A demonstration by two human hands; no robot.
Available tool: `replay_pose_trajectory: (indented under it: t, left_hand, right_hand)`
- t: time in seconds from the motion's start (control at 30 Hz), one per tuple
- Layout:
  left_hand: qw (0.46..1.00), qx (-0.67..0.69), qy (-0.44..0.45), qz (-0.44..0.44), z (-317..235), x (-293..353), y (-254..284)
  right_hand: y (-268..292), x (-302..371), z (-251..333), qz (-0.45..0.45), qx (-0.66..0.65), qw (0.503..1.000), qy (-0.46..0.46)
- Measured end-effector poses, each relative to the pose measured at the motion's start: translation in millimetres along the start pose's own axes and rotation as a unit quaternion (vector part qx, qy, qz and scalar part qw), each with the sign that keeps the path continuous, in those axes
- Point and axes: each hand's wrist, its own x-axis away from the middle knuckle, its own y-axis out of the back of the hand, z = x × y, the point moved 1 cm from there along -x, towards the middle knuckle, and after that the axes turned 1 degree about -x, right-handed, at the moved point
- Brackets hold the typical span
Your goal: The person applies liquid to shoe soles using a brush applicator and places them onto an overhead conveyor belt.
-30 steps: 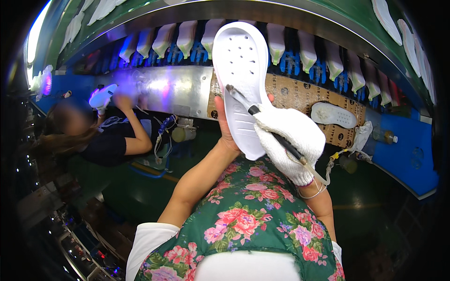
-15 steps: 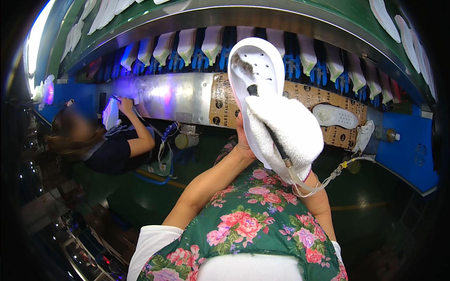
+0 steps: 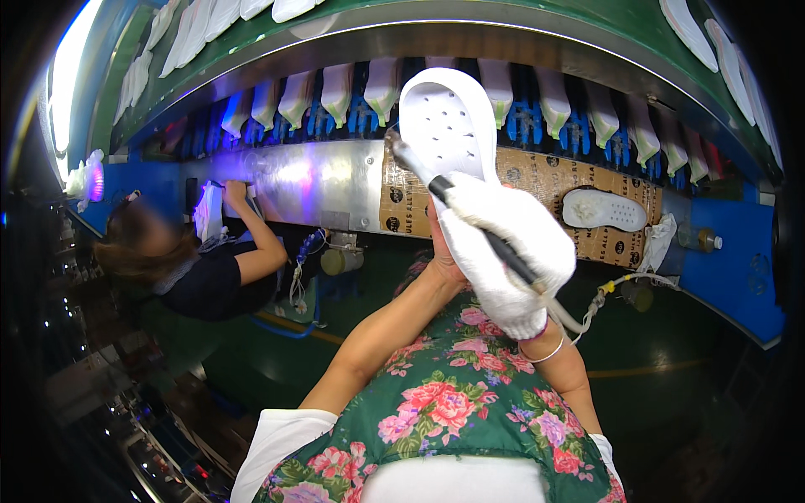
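Observation:
A white shoe sole (image 3: pixel 450 126) with small holes stands toe-up in front of me. My bare left hand (image 3: pixel 443 247) grips it from behind along its left edge, most of the fingers hidden by the sole. My right hand (image 3: pixel 511 239), in a white knitted glove, is closed around the dark and pale handle of a brush (image 3: pixel 409 159) whose rear end joins a clear tube (image 3: pixel 563 317). The bristles are at the sole's upper left edge; I cannot tell whether they touch it. The glove covers the sole's lower part.
Behind lies a ledge with a metal plate (image 3: pixel 319 180) and cardboard (image 3: pixel 521 170); another white sole (image 3: pixel 608 209), a white cloth (image 3: pixel 660 243) and a small bottle (image 3: pixel 708 241) are right. Pale shoe forms (image 3: pixel 338 88) hang in a row. A co-worker (image 3: pixel 214 268) handles a white piece at left.
The brush has moved left, from the sole's inner face to its left edge, and my gloved hand has turned with it. The sole has shifted slightly left.

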Motion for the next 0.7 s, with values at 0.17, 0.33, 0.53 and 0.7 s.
replay_pose_trajectory:
  t: [0.17, 0.33, 0.53, 0.7]
  left_hand:
    - [0.996, -0.078, -0.021, -0.041, -0.5, -1.3, 6.2]
    - [0.999, -0.033, -0.034, -0.012, -10.5, -8.4, 4.7]
    - [0.997, 0.013, 0.005, 0.078, -19.8, -8.0, 12.2]
    - [0.997, 0.009, -0.041, 0.067, -34.3, -9.6, -1.3]
  right_hand:
    - [2.3, 9.2, -7.5, 0.002, 0.002, 0.999, -0.040]
    - [3.4, 1.3, -5.4, 0.016, -0.018, 1.000, -0.018]
    - [1.1, 11.7, -10.5, 0.028, 0.097, 0.993, 0.057]
    - [3.9, 22.1, -25.6, 0.003, -0.039, 0.997, -0.068]
